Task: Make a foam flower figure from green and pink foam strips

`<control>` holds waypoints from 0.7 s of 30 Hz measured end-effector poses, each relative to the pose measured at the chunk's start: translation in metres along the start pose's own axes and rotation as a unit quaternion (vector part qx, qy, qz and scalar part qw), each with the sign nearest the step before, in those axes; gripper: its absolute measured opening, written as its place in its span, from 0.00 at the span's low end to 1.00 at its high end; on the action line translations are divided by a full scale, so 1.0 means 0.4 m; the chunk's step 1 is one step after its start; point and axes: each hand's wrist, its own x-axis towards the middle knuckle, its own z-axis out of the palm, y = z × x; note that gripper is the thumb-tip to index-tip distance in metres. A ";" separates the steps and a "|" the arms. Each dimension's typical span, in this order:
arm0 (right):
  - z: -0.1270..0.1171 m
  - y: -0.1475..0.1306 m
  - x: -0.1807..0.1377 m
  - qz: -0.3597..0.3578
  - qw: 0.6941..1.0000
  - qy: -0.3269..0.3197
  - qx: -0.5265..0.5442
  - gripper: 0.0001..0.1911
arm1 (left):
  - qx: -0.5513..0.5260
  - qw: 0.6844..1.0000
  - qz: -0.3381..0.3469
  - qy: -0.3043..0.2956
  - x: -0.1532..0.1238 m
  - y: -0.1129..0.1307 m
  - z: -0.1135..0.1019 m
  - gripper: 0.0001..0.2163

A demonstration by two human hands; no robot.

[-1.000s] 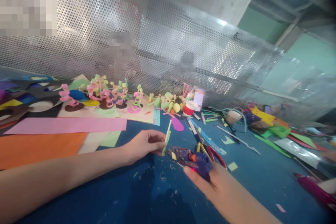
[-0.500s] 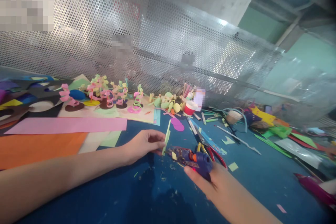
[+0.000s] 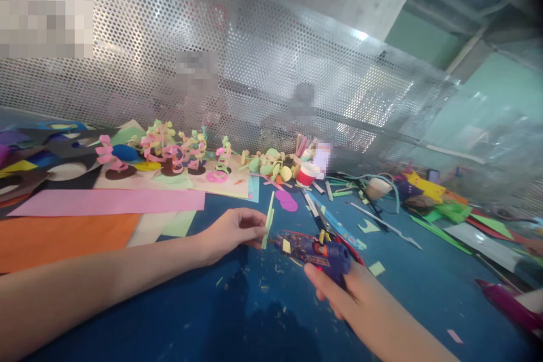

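Pinched between the thumb and fingers of my left hand (image 3: 237,231) is a narrow light-green paper strip (image 3: 268,220), tilted nearly upright above the table. My right hand (image 3: 343,288) is wrapped around the grip of a blue glue gun (image 3: 318,254). Its nozzle points left, close to the lower end of the strip; whether they touch I cannot tell. A red light glows by my right thumb. Behind the glue gun lie scissors (image 3: 324,226), partly hidden by it. Two purple paper circles (image 3: 287,201) rest on the table just beyond the strip.
Curled pink and green paper figures (image 3: 172,159) stand on a pale sheet at the back left. Orange paper (image 3: 63,242) and a pink strip (image 3: 110,202) lie on the left. A red-and-white cup (image 3: 307,174) stands behind; a purple glue gun-like tool (image 3: 507,304) lies right.
My right hand has drawn the glue gun slightly right, widening the gap between its nozzle and the strip. My left hand has hardly moved and still holds the strip.
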 end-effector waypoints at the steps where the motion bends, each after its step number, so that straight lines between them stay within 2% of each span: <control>1: 0.000 -0.001 0.002 -0.002 1.000 -0.001 0.001 0.21 | 0.000 1.000 0.000 0.000 0.000 0.001 0.000 0.10; 21: 0.003 -0.013 0.002 -0.012 1.000 -0.009 -0.003 0.21 | -0.013 1.000 -0.008 0.007 -0.003 0.009 0.003 0.09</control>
